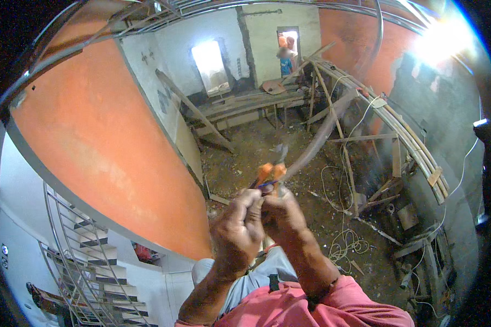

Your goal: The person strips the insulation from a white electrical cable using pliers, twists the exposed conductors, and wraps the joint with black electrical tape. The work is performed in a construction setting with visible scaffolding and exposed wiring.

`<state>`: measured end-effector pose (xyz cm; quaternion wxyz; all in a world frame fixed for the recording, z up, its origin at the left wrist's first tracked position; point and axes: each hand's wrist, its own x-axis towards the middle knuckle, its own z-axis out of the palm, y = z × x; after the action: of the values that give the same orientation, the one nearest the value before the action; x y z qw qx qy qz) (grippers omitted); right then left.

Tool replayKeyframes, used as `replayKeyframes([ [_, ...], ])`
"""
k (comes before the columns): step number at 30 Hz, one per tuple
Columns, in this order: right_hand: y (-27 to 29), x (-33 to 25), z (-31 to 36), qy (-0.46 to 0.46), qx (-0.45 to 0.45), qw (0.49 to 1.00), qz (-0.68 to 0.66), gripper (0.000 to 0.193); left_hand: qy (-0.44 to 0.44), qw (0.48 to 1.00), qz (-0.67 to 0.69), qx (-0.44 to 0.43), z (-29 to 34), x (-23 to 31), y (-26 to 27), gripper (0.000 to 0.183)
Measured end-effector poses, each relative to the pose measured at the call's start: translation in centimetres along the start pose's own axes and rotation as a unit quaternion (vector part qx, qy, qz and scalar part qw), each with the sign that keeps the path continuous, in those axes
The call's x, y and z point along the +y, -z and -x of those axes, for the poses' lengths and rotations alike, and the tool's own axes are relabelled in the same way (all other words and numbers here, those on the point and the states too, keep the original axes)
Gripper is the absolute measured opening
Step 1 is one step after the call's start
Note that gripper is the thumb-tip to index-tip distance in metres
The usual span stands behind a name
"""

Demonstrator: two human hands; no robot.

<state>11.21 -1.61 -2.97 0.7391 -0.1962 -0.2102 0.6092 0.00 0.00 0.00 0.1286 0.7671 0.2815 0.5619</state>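
At your far left, a tubular metal railing (52,218) borders pale steps (101,253) with dark edges. A wall recess (147,254) holds something red, too small to identify. The smooth orange wall (109,147) ends in a long grey edge, bowed by the lens. Your left hand (237,229) has its fingers clenched, thumb pressed inward; you cannot tell what they grip. At the back, a rough plank bench (240,109) runs beneath a bright opening. An orange-handled tool (271,172), blurred and grey-tipped, rises just above where your hands meet. Your right hand (283,212) is clenched too, its grip hidden, so you cannot tell which hand holds the tool. Beyond, a person in blue (286,65) stands at a narrow opening. Open room lies ahead over the gritty, debris-strewn floor (240,158). Rightward, looped pale cord (348,245) lies below long, slender poles (409,139) on a timber frame, near a rough grey wall (447,103).
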Motion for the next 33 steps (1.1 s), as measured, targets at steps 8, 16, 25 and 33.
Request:
replayKeyframes([
  [8,2.1,-0.8,1.2,0.195,0.130,0.955,0.181,0.022,-0.007,1.000,0.003,-0.021,-0.7,-0.9,1.0,0.015],
  [16,4.8,1.8,3.2,0.294,0.073,0.753,0.585,0.017,0.158,0.977,0.104,-0.096,-2.1,-1.6,2.2,0.025],
  [25,3.6,2.4,2.6,0.365,0.008,0.703,0.610,0.019,0.219,0.944,0.221,-0.106,-2.3,-1.2,2.6,0.021],
  [33,4.9,1.6,4.2,0.239,0.089,0.864,0.434,0.021,0.217,0.926,0.295,-0.090,-1.0,-0.6,1.5,0.027],
])
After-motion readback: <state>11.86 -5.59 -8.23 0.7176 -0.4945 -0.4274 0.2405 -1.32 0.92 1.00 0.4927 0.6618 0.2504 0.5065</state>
